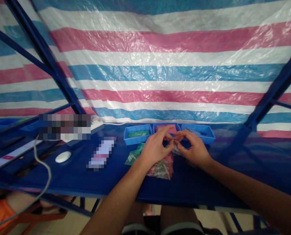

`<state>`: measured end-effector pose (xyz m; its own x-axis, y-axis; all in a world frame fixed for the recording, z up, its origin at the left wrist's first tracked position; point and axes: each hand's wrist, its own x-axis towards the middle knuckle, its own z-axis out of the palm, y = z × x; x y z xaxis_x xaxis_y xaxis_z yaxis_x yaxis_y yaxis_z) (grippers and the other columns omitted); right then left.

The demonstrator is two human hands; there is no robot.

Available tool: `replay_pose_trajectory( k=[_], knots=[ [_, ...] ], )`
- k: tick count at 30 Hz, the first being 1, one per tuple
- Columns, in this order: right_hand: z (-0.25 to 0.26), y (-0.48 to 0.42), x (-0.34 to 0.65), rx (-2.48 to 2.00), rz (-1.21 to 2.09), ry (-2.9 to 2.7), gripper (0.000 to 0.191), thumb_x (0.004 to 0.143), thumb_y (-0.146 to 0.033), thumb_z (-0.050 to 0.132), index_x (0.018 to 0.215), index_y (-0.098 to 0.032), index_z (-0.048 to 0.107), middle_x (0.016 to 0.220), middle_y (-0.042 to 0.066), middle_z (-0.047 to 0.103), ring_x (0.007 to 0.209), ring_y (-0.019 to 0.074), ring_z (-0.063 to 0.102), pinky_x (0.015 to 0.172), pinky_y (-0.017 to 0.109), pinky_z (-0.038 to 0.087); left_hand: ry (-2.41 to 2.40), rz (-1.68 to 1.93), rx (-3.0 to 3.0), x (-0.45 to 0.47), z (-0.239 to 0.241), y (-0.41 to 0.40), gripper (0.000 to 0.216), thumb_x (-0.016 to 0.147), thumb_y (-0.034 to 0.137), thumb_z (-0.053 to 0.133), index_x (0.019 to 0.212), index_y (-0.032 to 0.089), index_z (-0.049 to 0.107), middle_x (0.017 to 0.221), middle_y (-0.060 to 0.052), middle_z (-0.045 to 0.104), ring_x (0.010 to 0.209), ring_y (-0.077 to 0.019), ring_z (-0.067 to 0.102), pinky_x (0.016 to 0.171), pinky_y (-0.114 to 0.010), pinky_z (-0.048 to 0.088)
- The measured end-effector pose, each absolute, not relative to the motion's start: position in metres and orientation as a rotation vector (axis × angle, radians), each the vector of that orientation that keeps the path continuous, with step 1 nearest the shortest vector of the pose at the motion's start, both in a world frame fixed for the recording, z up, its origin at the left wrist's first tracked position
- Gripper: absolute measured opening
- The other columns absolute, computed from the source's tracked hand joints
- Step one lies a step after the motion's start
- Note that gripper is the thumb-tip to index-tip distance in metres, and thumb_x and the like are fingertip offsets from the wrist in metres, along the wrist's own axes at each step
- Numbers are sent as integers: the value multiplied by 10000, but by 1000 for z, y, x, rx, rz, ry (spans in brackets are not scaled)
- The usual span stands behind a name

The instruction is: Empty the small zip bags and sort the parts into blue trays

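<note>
My left hand [156, 146] and my right hand [193, 148] meet above the blue table [69, 176], fingertips pinched together on a tiny item too small to name. Under them lies a clear bag of small red and white pieces [162, 168]. A green packet [133, 157] rests just left of my left wrist. Behind my hands stand three blue trays: the left tray [137, 133] holds green pieces, the middle tray [167, 126] holds pink ones, and the right tray [201, 133] has clear contents I cannot make out.
A white oval object [63, 156] and a white cable [42, 173] lie at the left. Blue metal frame bars [49, 62] rise on both sides. A striped plastic tarp [165, 65] closes off the back. Part of another person in orange [0, 210] shows at bottom left.
</note>
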<state>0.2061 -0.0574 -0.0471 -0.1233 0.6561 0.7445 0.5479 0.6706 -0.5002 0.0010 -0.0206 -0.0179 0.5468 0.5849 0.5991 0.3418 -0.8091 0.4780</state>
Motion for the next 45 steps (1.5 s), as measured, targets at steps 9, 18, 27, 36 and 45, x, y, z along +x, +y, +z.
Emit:
replay_pose_trajectory(
  k=[9, 18, 27, 36, 45],
  knots=[
    [-39, -59, 208, -950, 44, -1774, 37, 990, -280, 684, 981, -250, 703, 865, 43, 703, 805, 230, 670, 764, 381, 570, 696, 1219, 2655, 4, -19, -16, 371, 928, 136, 658, 1292, 209, 670, 1128, -75, 763, 1099, -241, 708, 1023, -407, 579],
    [-44, -58, 210, -883, 304, -1702, 274, 968, -363, 740, 1221, -274, 687, 1182, 104, 673, 1049, 281, 677, 941, 455, 567, 673, 1416, 2538, 2, -14, -19, 137, 943, 106, 660, 1005, 190, 750, 1112, -82, 702, 1009, -187, 704, 897, -322, 588],
    [-51, -48, 203, -768, 1030, -1321, 449, 803, -419, 917, 1161, -276, 687, 994, 27, 763, 898, 191, 724, 794, 331, 600, 589, 1403, 2552, 1, -18, -13, 176, 1011, 198, 657, 1116, 217, 797, 1164, -81, 780, 1092, -198, 748, 1003, -350, 599],
    [-50, -44, 211, -807, 1037, -1259, 404, 774, -402, 926, 1062, -250, 686, 903, -1, 726, 766, 148, 673, 742, 297, 572, 584, 1200, 2622, -1, -16, -12, 286, 1008, 131, 588, 1207, 229, 768, 1199, -73, 788, 1098, -208, 757, 1004, -355, 601],
    [-46, -53, 206, -818, 883, -1411, 323, 892, -509, 810, 1043, -254, 683, 882, 30, 736, 811, 201, 713, 810, 372, 612, 716, 1156, 2649, 5, -20, -18, 346, 961, 218, 658, 1305, 193, 692, 1301, -111, 752, 1189, -266, 725, 1072, -429, 584]
  ],
)
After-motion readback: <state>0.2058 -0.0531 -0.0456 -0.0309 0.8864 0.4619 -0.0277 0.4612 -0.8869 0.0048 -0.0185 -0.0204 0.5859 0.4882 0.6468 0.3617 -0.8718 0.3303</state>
